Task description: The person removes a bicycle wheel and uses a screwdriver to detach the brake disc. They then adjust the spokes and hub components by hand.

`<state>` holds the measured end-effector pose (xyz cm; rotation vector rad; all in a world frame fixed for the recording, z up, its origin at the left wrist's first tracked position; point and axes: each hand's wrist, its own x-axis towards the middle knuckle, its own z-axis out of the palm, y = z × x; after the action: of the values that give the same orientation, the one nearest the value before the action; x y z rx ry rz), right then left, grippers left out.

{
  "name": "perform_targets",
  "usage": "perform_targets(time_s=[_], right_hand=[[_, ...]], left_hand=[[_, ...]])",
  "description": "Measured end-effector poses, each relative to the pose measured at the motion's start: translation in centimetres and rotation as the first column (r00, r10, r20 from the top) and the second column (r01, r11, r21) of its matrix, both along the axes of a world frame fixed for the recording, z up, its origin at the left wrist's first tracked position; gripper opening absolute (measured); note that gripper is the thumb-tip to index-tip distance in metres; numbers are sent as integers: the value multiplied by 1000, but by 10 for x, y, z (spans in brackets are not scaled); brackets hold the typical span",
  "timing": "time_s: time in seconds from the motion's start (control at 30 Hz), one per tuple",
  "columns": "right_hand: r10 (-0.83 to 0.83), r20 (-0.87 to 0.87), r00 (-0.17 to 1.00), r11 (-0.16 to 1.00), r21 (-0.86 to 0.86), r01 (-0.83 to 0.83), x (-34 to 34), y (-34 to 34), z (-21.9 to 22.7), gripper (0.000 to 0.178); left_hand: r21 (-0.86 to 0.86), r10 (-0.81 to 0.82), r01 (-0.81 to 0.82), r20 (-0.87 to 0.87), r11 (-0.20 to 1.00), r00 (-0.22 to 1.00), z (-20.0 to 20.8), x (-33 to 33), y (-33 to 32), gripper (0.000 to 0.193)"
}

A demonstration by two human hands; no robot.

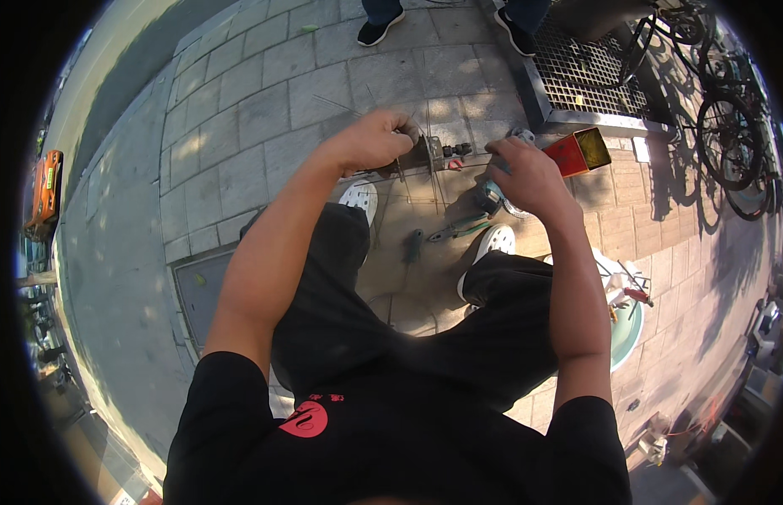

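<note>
My left hand (379, 141) is closed, thumb and fingers pinched at the left side of a dark metal part (435, 153). That part has a round plate and a stepped shaft pointing right. Several thin wires (400, 172) stick out around it. To its right, my right hand (530, 172) has its fingers bent down and drawn together; what they hold, if anything, is hidden. Below that hand lies a teal power tool (491, 199), partly covered. On the paving between my feet are pliers with green handles (466, 228) and a small dark-handled tool (414, 246).
An open red box (577, 154) stands beyond my right hand, near a metal grate (589, 80). A pale green basin (631, 337) with tools sits by my right knee. Another person's shoes (380, 28) are ahead. Bicycles (728, 139) stand at the right.
</note>
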<state>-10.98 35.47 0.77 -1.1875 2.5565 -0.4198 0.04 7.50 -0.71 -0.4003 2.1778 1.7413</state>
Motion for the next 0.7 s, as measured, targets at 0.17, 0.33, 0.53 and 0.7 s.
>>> perform_targets(time_s=[0.17,0.33,0.53,0.7], right_hand=[[94,105,990,994,-63,-88,-2,7,-19,36],[149,507,849,988,-50,-143,8,-8,-20,35],[13,793,610,994,58,-96,-3,-3,0,34],[-73,763,642,996,94,0,-26,32,13,30]], left_hand=[[-74,-138,142,50,987,989,14,7,-6,20],[-97,-206,204,-7,974,979,13,15,-12,16],[-86,-248,248,11,965,969,14,16,-23,16],[-92,-249,251,26,964,968,10,24,-39,19]])
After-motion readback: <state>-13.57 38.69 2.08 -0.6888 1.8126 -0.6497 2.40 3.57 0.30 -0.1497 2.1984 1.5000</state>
